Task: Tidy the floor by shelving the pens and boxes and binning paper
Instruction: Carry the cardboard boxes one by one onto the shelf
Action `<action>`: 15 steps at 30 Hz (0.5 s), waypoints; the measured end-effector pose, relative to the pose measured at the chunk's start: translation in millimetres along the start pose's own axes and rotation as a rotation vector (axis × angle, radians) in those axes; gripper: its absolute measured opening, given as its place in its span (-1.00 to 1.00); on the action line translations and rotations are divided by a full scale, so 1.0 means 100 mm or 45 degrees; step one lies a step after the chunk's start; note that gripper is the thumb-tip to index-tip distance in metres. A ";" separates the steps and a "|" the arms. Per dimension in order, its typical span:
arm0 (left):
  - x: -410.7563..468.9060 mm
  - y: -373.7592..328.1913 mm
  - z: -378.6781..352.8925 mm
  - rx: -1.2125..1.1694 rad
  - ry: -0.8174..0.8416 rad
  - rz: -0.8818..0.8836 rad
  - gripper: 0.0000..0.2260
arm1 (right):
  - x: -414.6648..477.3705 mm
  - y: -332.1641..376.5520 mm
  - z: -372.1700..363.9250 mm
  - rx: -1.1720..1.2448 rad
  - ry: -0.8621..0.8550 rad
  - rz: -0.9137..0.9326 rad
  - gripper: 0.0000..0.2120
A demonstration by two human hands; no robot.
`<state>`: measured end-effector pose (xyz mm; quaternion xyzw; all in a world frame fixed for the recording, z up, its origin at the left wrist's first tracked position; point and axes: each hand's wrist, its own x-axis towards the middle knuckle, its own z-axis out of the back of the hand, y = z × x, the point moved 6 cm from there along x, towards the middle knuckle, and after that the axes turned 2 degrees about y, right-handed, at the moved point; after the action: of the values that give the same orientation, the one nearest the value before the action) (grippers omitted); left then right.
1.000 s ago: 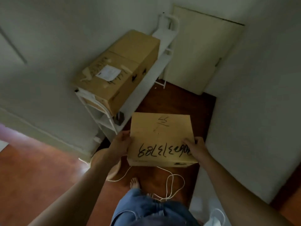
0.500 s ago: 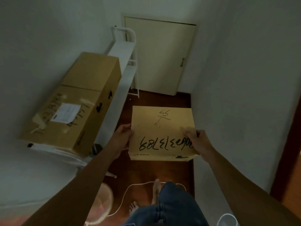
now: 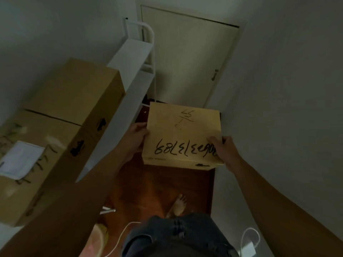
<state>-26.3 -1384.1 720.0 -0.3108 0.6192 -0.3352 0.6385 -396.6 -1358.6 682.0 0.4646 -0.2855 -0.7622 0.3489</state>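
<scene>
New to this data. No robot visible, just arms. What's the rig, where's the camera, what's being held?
There is no machine here: a person does the tidying with bare hands. Every picture comes from one wide-angle camera worn on the head, looking forward and down. That is why the arms enter from the bottom and straight lines bend.

The left hand and right hand grip opposite sides of a small cardboard box with handwritten digits on top. It is held in the air above the dark wooden floor.

To the person's left, a white shelf rack stands along the wall, with a large cardboard box on top. A pale door is ahead. A bare foot shows on the floor.
</scene>
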 end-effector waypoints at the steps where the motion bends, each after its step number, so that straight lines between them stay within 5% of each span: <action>1: 0.10 -0.09 -0.06 -0.020 -0.007 -0.005 -0.71 | 0.16 0.10 0.03 -0.008 0.028 0.011 -0.20; 15: 1.14 -1.28 -0.03 -0.164 -0.138 -0.062 -0.81 | 1.86 1.85 0.00 -0.188 0.158 0.209 -0.22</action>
<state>-33.7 -1551.4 757.5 -0.3838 0.5961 -0.2927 0.6416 -407.6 -1616.5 728.4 0.4589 -0.2437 -0.7197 0.4604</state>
